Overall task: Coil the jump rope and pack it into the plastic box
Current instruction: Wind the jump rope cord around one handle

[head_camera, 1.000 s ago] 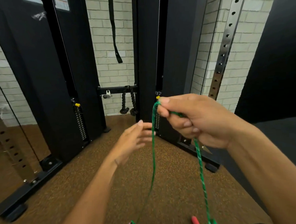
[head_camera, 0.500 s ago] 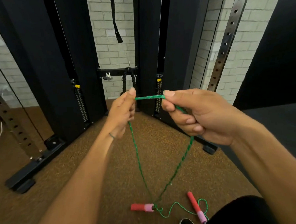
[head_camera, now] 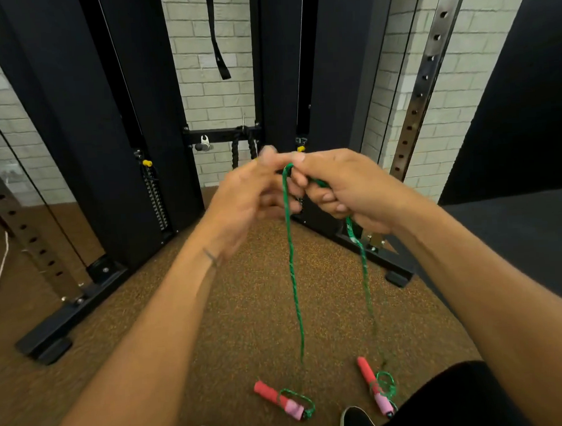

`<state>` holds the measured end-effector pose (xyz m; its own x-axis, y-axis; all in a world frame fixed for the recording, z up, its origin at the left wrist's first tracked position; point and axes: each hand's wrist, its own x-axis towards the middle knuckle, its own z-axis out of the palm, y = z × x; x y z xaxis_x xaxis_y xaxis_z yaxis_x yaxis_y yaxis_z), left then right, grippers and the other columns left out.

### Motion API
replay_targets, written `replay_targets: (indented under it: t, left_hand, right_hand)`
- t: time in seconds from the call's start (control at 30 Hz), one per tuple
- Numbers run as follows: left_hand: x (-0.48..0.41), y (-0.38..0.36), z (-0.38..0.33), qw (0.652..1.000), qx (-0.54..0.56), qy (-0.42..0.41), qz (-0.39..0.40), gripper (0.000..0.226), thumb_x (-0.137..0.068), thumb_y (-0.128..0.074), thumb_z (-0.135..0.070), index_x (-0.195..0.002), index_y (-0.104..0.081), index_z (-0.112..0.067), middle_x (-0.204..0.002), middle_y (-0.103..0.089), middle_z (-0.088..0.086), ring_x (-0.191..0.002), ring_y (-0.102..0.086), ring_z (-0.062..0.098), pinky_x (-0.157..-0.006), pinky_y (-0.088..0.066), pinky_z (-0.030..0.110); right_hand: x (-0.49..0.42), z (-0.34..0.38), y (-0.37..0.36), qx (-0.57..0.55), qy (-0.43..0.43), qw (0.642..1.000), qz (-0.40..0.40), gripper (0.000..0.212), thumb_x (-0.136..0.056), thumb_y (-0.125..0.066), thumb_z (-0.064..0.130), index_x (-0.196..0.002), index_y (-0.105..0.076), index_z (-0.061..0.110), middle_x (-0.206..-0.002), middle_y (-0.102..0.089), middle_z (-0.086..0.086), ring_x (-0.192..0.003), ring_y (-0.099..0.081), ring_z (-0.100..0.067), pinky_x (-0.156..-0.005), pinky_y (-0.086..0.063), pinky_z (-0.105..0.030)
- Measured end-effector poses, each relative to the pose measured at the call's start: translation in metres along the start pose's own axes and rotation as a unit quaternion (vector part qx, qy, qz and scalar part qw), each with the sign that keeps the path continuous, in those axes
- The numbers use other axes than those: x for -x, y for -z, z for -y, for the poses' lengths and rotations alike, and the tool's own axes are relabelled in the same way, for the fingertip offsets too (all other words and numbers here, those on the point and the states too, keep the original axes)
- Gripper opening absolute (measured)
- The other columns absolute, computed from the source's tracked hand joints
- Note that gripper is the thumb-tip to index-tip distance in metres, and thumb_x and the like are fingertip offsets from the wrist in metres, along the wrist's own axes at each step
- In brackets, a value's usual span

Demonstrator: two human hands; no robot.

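**Item 1.** Jump rope (head_camera: 294, 277): green braided cord, held at its bend, far centre. It hangs in 2 strands, long axis close to vertical, running down to the speckled floor (head_camera: 148, 317).

**Item 2.** Left handle (head_camera: 276, 398) and right handle (head_camera: 369, 379): red with pink ends, lying on the floor near us, apart from each other. Each has a small loop of cord around it.

**Item 3.** Right hand (head_camera: 347, 189): fingers curled round the cord, with the bend pinched at thumb and forefinger. The right strand leaves below the fist.

**Item 4.** Left hand (head_camera: 243, 201): motion-blurred, just left of the bend, fingertips touching or almost touching the right hand. We cannot tell whether it pinches the cord.

**Item 5.** Plastic box: not in view.

**Item 6.** Black cable machine (head_camera: 73, 126): far, against a brick wall (head_camera: 202, 96).

**Assessment.** We judge the coiling barely begun. The left strand drops straight from the bend, just right of our left palm. That hand is the nearer one, so it is best placed to gather this strand into a loop.
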<state>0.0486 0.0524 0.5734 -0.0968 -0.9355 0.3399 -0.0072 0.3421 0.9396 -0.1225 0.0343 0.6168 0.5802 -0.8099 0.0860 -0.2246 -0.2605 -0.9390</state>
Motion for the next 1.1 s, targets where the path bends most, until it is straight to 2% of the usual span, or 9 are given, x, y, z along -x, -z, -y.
replay_targets:
  t: [0.13, 0.23, 0.33, 0.43, 0.53, 0.6, 0.67, 0.9, 1.1]
  left_hand:
    - [-0.018, 0.005, -0.002, 0.997, -0.066, -0.028, -0.040, 0.030, -0.101, -0.047, -0.035, -0.094, -0.068, -0.014, -0.051, -0.047, -0.015, -0.048, -0.031, 0.003, -0.048, -0.020, 0.025]
    - [-0.024, 0.045, 0.040, 0.976, -0.116, 0.036, -0.179, 0.035, -0.102, -0.042, -0.043, -0.082, -0.064, -0.022, -0.057, -0.047, -0.015, -0.056, -0.038, 0.008, -0.057, -0.032, 0.031]
    - [-0.018, 0.087, 0.097, 0.902, -0.262, 0.187, -0.288, 0.041, -0.102, -0.036, -0.043, -0.075, -0.059, -0.024, -0.087, -0.066, 0.014, -0.082, -0.059, 0.032, -0.078, -0.048, 0.045]
    - [-0.010, 0.081, 0.112, 0.892, -0.314, 0.225, -0.233, 0.037, -0.104, -0.039, -0.032, -0.098, -0.070, -0.014, -0.104, -0.070, 0.012, -0.096, -0.062, 0.026, -0.084, -0.045, 0.037]
    - [-0.004, 0.032, 0.070, 0.971, -0.178, 0.096, -0.124, 0.039, -0.103, -0.038, -0.040, -0.126, -0.061, -0.018, -0.115, -0.068, 0.001, -0.106, -0.064, 0.017, -0.091, -0.049, 0.032]
    - [-0.003, 0.001, 0.037, 0.996, -0.024, 0.030, -0.078, 0.050, -0.099, -0.036, -0.052, -0.123, -0.063, -0.017, -0.105, -0.072, 0.004, -0.097, -0.068, 0.021, -0.084, -0.054, 0.033]
    - [-0.004, -0.021, 0.019, 0.998, -0.038, -0.020, -0.048, 0.048, -0.101, -0.034, -0.050, -0.106, -0.065, -0.014, -0.088, -0.067, 0.007, -0.076, -0.064, 0.018, -0.068, -0.053, 0.032]
    - [-0.006, -0.013, 0.041, 0.961, -0.265, -0.060, -0.050, 0.041, -0.105, -0.034, -0.042, -0.087, -0.052, -0.011, -0.077, -0.052, 0.001, -0.068, -0.047, 0.009, -0.062, -0.039, 0.028]
    - [-0.012, 0.068, 0.076, 0.876, -0.429, 0.116, -0.187, 0.041, -0.106, -0.031, -0.041, -0.090, -0.056, -0.012, -0.081, -0.055, 0.004, -0.084, -0.057, 0.029, -0.066, -0.041, 0.037]
  right_hand:
    - [0.003, 0.003, 0.016, -0.068, -0.029, 0.997, 0.015, 0.037, -0.103, -0.046, 0.039, -0.071, -0.054, 0.021, -0.052, -0.033, 0.007, -0.037, -0.027, -0.004, -0.037, -0.017, -0.017]
    - [0.020, 0.011, 0.033, -0.159, -0.007, 0.987, 0.034, 0.037, -0.103, -0.045, 0.036, -0.070, -0.054, 0.021, -0.050, -0.031, 0.008, -0.035, -0.026, -0.004, -0.036, -0.014, -0.019]
    - [0.036, 0.021, 0.039, -0.174, 0.024, 0.983, 0.060, 0.038, -0.103, -0.043, 0.035, -0.070, -0.053, 0.020, -0.049, -0.030, 0.008, -0.035, -0.025, -0.004, -0.037, -0.011, -0.021]
    - [0.036, 0.024, 0.034, -0.159, 0.040, 0.984, 0.066, 0.040, -0.104, -0.041, 0.036, -0.068, -0.050, 0.021, -0.049, -0.029, 0.008, -0.036, -0.023, -0.004, -0.037, -0.010, -0.021]
    - [0.024, 0.016, 0.022, -0.079, 0.019, 0.995, 0.050, 0.039, -0.105, -0.041, 0.037, -0.071, -0.053, 0.022, -0.052, -0.032, 0.007, -0.039, -0.023, -0.006, -0.038, -0.012, -0.021]
    - [0.015, 0.004, 0.012, 0.016, 0.013, 0.999, 0.037, 0.037, -0.105, -0.041, 0.037, -0.076, -0.055, 0.019, -0.053, -0.035, 0.007, -0.041, -0.025, -0.006, -0.037, -0.018, -0.017]
    - [0.008, -0.010, 0.004, 0.083, 0.024, 0.996, 0.013, 0.037, -0.105, -0.041, 0.037, -0.080, -0.057, 0.016, -0.053, -0.037, 0.007, -0.042, -0.028, -0.005, -0.039, -0.025, -0.014]
    - [-0.001, -0.046, 0.024, 0.164, 0.016, 0.986, -0.015, 0.038, -0.100, -0.047, 0.047, -0.078, -0.063, 0.021, -0.057, -0.041, 0.011, -0.050, -0.033, -0.006, -0.049, -0.028, -0.017]
    - [-0.005, -0.069, 0.058, 0.097, -0.051, 0.993, -0.038, 0.035, -0.102, -0.043, 0.048, -0.086, -0.057, 0.020, -0.061, -0.038, 0.012, -0.054, -0.029, -0.007, -0.052, -0.022, -0.023]
